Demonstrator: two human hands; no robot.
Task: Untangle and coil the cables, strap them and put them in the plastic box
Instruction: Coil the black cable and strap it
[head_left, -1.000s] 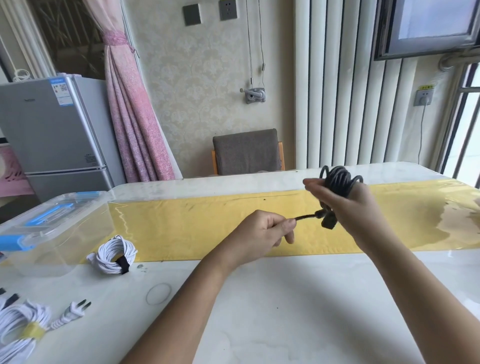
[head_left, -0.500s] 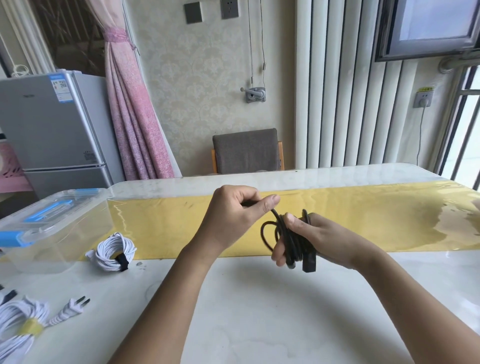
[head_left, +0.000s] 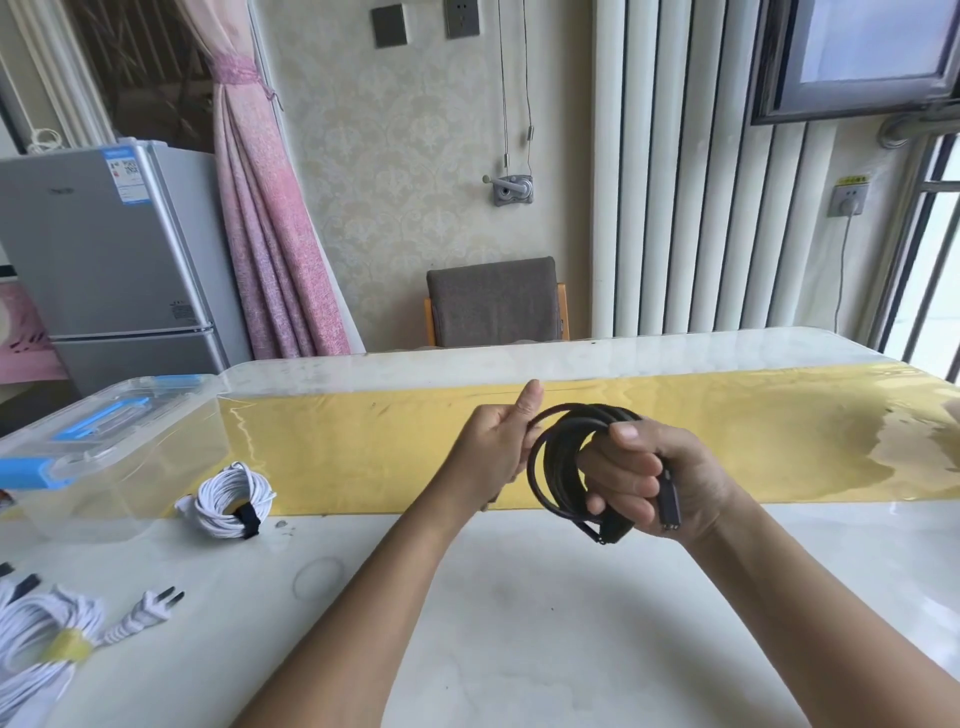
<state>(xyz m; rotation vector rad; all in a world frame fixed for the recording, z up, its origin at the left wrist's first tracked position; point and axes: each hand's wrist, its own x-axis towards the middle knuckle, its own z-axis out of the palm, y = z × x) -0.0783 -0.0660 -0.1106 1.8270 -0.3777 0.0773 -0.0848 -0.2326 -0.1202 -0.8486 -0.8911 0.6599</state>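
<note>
Pale table (head_left: 519, 623) is stretching wide beneath me. My right hand (head_left: 654, 478) is gripping the black cable coil (head_left: 561, 457) above it; my left hand (head_left: 493, 452) is curling against an outer loop, and I cannot tell its grasp. Coiling looks nearly finished; strapping should be coming next, then the plastic box (head_left: 104, 441) at the left edge.

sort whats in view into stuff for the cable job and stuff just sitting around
For the job: black cable gripped in the right hand, left hand at its loop; white coil with black strap; white coil with yellow strap; plastic box.

Just around: fridge; chair; curtain; yellow runner.
</note>
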